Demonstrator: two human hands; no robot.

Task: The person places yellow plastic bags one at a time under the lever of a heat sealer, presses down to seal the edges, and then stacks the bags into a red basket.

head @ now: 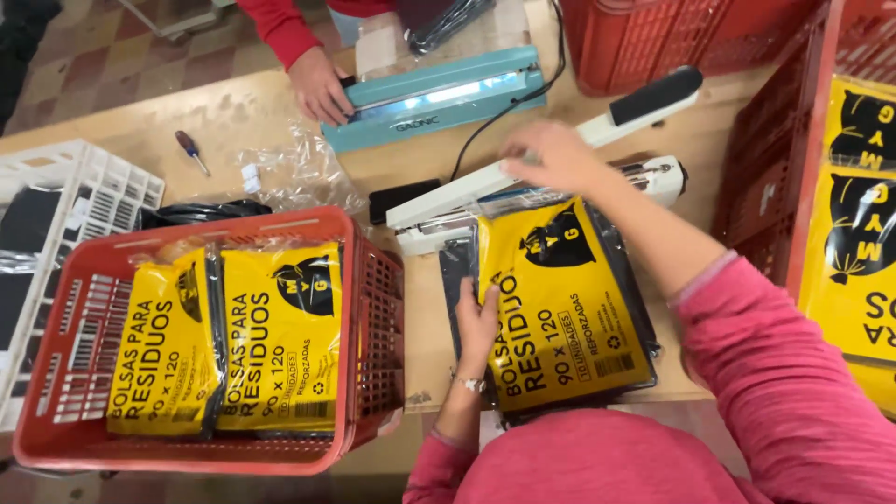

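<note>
A yellow-and-black packet of folded black bags [560, 308] lies flat on the wooden table in front of me, its top end under the raised arm of a white heat sealer [448, 201]. My left hand [476, 322] rests flat on the packet's left edge. My right hand [551, 157] grips the sealer's white arm partway along, below its black handle [658, 93]. The sealer's arm is tilted up, open above its base.
A red crate [373, 280] at left holds two similar yellow packets. A white crate [112, 187] sits beyond it. Another person's hand [317, 89] presses a teal sealer [434, 98]. Red crates with more packets [859, 215] stand at right. A screwdriver [191, 149] and crumpled plastic [299, 173] lie nearby.
</note>
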